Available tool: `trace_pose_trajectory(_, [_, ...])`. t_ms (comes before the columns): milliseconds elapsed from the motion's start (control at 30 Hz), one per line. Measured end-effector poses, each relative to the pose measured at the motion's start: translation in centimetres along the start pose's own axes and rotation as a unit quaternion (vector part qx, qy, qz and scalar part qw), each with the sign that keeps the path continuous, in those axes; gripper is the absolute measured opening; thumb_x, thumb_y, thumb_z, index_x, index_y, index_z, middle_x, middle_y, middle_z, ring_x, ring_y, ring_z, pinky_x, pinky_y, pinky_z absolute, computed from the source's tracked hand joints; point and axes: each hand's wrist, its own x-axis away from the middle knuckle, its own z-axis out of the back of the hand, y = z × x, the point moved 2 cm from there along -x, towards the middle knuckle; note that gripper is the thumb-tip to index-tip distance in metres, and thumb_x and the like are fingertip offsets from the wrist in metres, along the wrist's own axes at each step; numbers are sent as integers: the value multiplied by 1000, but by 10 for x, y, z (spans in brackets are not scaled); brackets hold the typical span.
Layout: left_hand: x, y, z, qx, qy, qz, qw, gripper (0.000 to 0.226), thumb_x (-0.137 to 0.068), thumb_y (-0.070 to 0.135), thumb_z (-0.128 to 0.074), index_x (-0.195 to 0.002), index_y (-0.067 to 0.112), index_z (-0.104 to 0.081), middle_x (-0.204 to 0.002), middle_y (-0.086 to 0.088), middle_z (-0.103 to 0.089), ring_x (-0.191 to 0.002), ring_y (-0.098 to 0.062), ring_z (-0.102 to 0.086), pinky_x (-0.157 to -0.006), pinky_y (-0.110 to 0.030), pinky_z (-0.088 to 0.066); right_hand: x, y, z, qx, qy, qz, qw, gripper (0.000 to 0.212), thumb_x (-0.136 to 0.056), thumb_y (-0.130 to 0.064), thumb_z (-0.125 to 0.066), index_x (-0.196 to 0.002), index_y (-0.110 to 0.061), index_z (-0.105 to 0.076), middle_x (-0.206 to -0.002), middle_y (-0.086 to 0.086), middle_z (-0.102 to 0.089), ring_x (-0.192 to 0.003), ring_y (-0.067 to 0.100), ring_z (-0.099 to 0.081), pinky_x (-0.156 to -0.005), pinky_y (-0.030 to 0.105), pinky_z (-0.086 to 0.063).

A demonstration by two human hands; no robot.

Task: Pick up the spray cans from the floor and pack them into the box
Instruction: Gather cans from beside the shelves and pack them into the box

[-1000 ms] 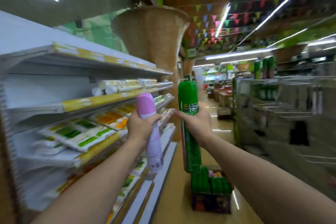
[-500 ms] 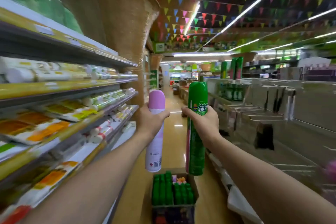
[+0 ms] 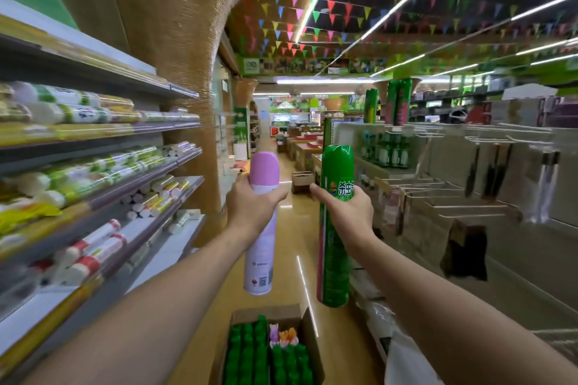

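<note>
Holding 2 cans upright in the head view, we wrap our left hand [image 3: 252,212] round the pink spray can [image 3: 259,259] and our right hand [image 3: 348,216] round the green spray can [image 3: 334,253], side by side above the open box [image 3: 266,311].

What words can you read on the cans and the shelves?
"杀虫": on the green can in the right hand; the rest is hidden by fingers.
On the pink can: small print and a code, too small to read.
On the shelf packs and the far sign: blurred.
</note>
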Motion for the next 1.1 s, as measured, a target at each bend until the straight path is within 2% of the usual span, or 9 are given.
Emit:
trace_pose_trajectory(100, [-37,-25,-42,-17,1,8,1000,48,-53,46,-79,-90,18,-64,-83,-7,-68,-76,-32,-67,-67,-45,-56,-61,28,-9,0,-18,-6,1000,44,-66,-55,-87,-93,-25,-70,-86,-6,-74,-82,11,-70,-78,37,-59])
trace_pose_trajectory(233, [-91,-52,-85,-32,22,21,999,46,-50,50,-76,-84,21,-64,-79,-3,-68,-71,-26,-65,-61,-35,-51,-136,64,-29,3,-44,-13,999,46,-65,-56,-87,-93,-24,-69,-86,-6,-74,-82,11,-71,-77,38,-59])
trace_pose_trajectory(367, [-141,-88,-115,-39,18,29,999,44,-55,47,-78,-86,20,-62,-78,-2,-64,-66,-21,-61,-57,-28,-46,-195,102,-61,2,-57,-17,998,47,-63,-59,-87,-92,-26,-69,-81,-11,-74,-71,-1,-68,-65,27,-51])
trace_pose_trajectory(500, [-197,-143,-134,-57,23,41,997,42,-54,45,-78,-85,21,-62,-80,-5,-66,-66,-22,-61,-56,-28,-47,-247,149,-106,11,-67,-27,997,53,-59,-66,-85,-94,-30,-67,-81,-16,-72,-72,1,-68,-67,30,-54])
trace_pose_trajectory(633, [-259,-213,-146,-55,25,64,996,46,-55,43,-79,-93,21,-64,-82,0,-66,-68,-18,-62,-56,-26,-46,-291,202,-157,19,-75,-25,997,59,-60,-73,-81,-99,-33,-62,-85,-18,-71,-73,-3,-67,-67,29,-52])
trace_pose_trajectory(700, [-291,-248,-151,-51,23,89,994,43,-54,42,-79,-88,20,-63,-81,-1,-67,-69,-20,-63,-56,-27,-46,-314,226,-183,29,-71,-39,996,60,-61,-79,-76,-98,-34,-61,-84,-17,-70,-73,-1,-67,-67,29,-51])
trace_pose_trajectory(867, [-368,-326,-167,-78,8,129,988,46,-51,45,-78,-84,17,-62,-79,-4,-66,-68,-23,-63,-60,-34,-50,-366,290,-236,41,-51,-75,995,59,-65,-86,-66,-102,-40,-59,-91,-15,-69,-84,4,-67,-74,34,-54])
trace_pose_trajectory(1000, [-403,-389,-187,-93,-2,170,981,46,-53,42,-80,-87,15,-63,-80,-7,-68,-69,-26,-64,-62,-39,-53,-397,350,-266,47,-58,-112,991,74,-69,-82,-67,-126,-39,-53,-109,-14,-66,-102,11,-64,-92,45,-53])
trace_pose_trajectory(1100, [-422,-439,-208,-113,-14,201,973,44,-55,41,-82,-86,17,-63,-77,-5,-67,-71,-28,-67,-64,-44,-56,-419,401,-284,48,-66,-156,984,67,-70,-79,-68,-123,-39,-55,-107,-13,-67,-100,12,-65,-93,48,-54])
